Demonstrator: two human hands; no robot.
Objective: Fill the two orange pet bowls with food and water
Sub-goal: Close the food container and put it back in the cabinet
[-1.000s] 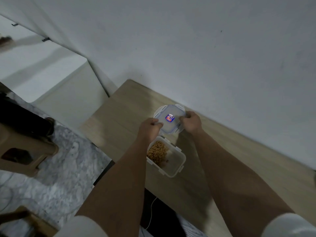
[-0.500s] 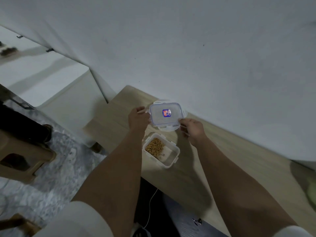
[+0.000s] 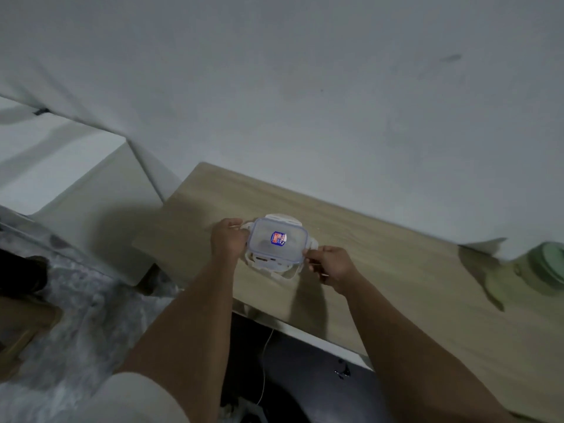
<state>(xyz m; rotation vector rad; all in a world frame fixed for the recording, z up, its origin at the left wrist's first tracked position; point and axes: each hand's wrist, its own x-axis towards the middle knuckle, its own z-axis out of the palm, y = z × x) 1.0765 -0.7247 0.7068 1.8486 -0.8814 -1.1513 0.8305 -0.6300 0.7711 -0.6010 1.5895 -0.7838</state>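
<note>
A clear plastic lid (image 3: pixel 277 241) with a red and blue sticker lies over the small food container (image 3: pixel 268 267) on the wooden table (image 3: pixel 396 270). Only the container's white near rim and clips show below the lid; the kibble inside is hidden. My left hand (image 3: pixel 229 241) grips the lid's left clip. My right hand (image 3: pixel 328 264) pinches the lid's right corner. No orange bowl is in view.
A pale green round object (image 3: pixel 549 264) sits at the table's far right edge, half cut off. The white wall runs along the table's back. A brown stool (image 3: pixel 24 319) stands on the marbled floor at left. A thin white cable (image 3: pixel 265 361) hangs below the table's front edge.
The lid, held above and behind the open container before, has come down over it and now covers the kibble. Both hands moved with it. The camera turned right, revealing the green object.
</note>
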